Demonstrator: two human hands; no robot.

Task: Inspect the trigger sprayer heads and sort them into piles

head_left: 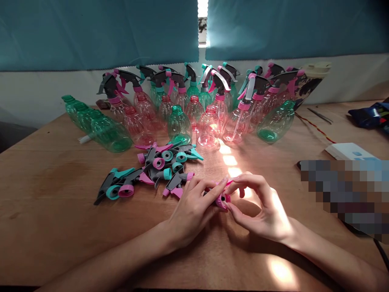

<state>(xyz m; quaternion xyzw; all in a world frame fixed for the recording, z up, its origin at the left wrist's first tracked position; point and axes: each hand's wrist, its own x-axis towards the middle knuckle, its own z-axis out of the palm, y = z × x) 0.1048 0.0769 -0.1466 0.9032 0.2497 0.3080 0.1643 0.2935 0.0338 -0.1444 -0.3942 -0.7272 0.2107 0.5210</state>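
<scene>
Bottles (236, 126) partly topped; one spray head (223, 199) in hand.
The spray head was clamped in the left hand (194, 202), between the bottles and the desk's (60, 227) near edge; its pink parts were pinched by the right hand (270, 211). Toward the far edge, many bottles were topped; others in front, and three by the far left corner, were left open. Loose heads (149, 159), left of the hands, were not yet fitted.

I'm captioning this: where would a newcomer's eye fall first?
Likely on pink and green bottles crowding the far side of the table, many topped with spray heads. In front lies a jumble of loose heads; nearest, the left hand holds a pink-collared one, the right hand at it.
</scene>
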